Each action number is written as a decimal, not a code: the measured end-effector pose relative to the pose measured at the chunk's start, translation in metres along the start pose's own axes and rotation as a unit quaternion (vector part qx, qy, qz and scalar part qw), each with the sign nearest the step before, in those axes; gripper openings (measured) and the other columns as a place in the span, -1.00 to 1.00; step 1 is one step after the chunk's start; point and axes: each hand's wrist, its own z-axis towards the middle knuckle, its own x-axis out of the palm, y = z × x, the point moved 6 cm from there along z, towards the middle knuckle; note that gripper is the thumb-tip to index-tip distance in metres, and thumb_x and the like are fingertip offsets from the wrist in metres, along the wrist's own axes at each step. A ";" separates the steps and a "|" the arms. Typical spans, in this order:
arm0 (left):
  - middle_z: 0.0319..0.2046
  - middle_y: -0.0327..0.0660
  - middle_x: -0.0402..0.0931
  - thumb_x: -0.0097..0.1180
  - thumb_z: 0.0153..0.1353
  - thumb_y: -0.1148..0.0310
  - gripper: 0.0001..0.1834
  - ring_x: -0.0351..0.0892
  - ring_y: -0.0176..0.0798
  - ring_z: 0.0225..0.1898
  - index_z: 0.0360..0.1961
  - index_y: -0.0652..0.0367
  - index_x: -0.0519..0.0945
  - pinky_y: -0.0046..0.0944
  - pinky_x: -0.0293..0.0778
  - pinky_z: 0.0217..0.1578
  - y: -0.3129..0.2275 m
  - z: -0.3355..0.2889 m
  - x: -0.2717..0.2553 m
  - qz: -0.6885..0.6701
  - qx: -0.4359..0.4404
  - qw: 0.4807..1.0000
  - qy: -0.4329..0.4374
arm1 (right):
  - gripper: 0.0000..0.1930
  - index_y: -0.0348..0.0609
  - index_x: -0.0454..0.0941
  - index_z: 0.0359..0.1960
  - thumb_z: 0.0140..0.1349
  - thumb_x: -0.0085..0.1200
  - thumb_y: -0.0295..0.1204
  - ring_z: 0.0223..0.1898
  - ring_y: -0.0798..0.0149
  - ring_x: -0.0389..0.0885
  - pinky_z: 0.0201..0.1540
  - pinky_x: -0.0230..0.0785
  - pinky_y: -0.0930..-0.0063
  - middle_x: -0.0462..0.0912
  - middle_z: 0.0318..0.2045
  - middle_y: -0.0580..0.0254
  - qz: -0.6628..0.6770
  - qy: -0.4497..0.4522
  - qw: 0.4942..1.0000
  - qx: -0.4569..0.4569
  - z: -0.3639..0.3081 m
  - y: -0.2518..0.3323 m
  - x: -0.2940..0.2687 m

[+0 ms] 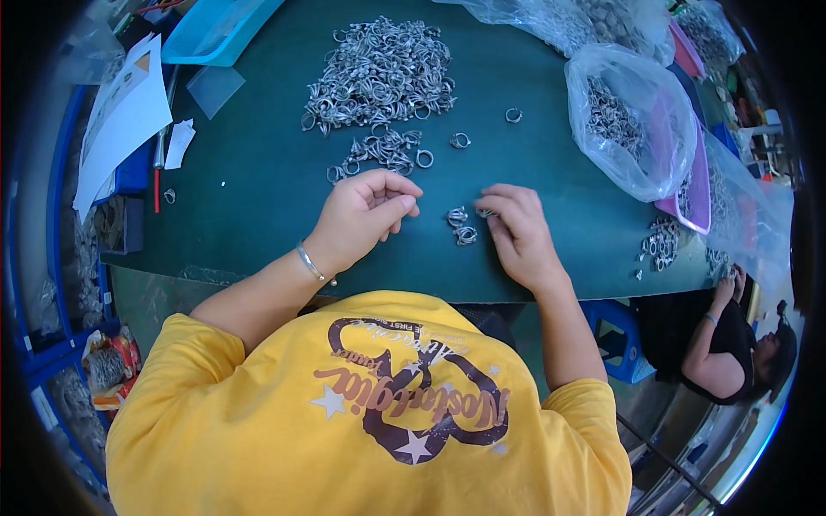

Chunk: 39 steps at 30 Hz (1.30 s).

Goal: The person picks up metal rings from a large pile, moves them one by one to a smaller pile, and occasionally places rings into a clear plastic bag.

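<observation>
Over the green tabletop, my left hand (366, 215) is closed with thumb and fingers curled together; anything inside is hidden. A silver bracelet (311, 262) circles that wrist. To the right, my right hand (521, 234) curls its fingertips around a metal ring (485, 212), partly covered by them. Two small clusters of rings, an upper one (457, 217) and a lower one (465, 235), lie just left of these fingertips. Beyond my left hand spreads a small group of silver rings (385, 148), and behind it a large heap of rings (379, 76). Single rings (460, 140) lie apart.
Clear plastic bags of rings (632, 120) and a pink tray (699, 193) stand at the right. More rings (661, 243) lie near the right edge. A turquoise basket (215, 33) and paper sheets (129, 116) occupy the far left. Another person (718, 353) sits at the right.
</observation>
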 end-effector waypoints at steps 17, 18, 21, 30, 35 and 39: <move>-0.13 -0.04 0.48 -0.16 0.34 0.29 -0.68 0.56 -0.15 -0.17 0.00 0.26 0.39 -0.28 0.51 -0.19 0.036 -0.019 0.035 -0.210 -0.217 0.944 0.134 | -0.72 -0.13 0.48 -0.45 -0.10 0.31 -0.28 -0.40 0.17 0.52 -0.38 0.40 0.37 0.51 -0.43 0.21 -0.064 0.012 0.997 -0.050 -0.006 0.003 0.018; -0.03 0.01 0.43 -0.22 0.37 0.21 -0.61 0.53 -0.03 -0.04 0.07 0.25 0.34 -0.19 0.48 -0.06 0.039 -0.017 0.044 -0.253 -0.241 0.926 0.141 | -0.72 -0.14 0.47 -0.48 -0.11 0.32 -0.30 -0.44 0.17 0.51 -0.42 0.40 0.37 0.50 -0.46 0.21 -0.026 -0.027 0.999 -0.024 -0.004 -0.002 0.016; -0.02 0.02 0.41 -0.33 0.38 0.06 -0.53 0.50 0.00 -0.04 0.04 0.24 0.33 -0.14 0.47 -0.08 0.045 -0.013 0.060 -0.438 -0.283 0.837 0.166 | -0.71 -0.17 0.51 -0.43 -0.14 0.32 -0.33 -0.43 0.13 0.53 -0.39 0.43 0.32 0.53 -0.43 0.15 0.074 -0.018 0.996 -0.037 0.013 0.024 0.029; -0.31 -0.11 0.48 -0.13 0.32 0.25 -0.75 0.50 -0.35 -0.46 -0.20 0.22 0.46 -0.54 0.31 -0.68 0.057 -0.018 0.039 -0.499 -0.309 0.797 0.140 | -0.67 -0.07 0.53 -0.11 0.07 0.16 -0.28 0.08 -0.12 0.32 0.08 0.17 0.08 0.41 0.02 -0.06 -0.190 -0.053 0.980 0.008 0.069 -0.033 0.019; -0.19 -0.06 0.49 -0.22 0.35 0.10 -0.58 0.57 -0.21 -0.26 -0.01 0.22 0.39 -0.43 0.50 -0.54 0.040 -0.025 0.034 -0.474 -0.313 0.819 0.079 | -0.78 -0.18 0.56 -0.26 0.00 0.16 -0.56 -0.09 0.04 0.47 -0.11 0.38 0.35 0.54 -0.17 0.08 0.046 -0.015 0.998 0.031 0.056 -0.026 0.033; -0.19 -0.06 0.49 -0.19 0.33 0.04 -0.58 0.56 -0.19 -0.23 -0.05 0.18 0.41 -0.39 0.51 -0.55 0.036 -0.024 0.033 -0.531 -0.286 0.795 0.070 | -0.78 -0.20 0.57 -0.26 0.00 0.16 -0.58 -0.16 0.08 0.52 -0.16 0.41 0.35 0.55 -0.21 0.09 0.210 0.098 0.972 -0.043 0.063 0.030 0.034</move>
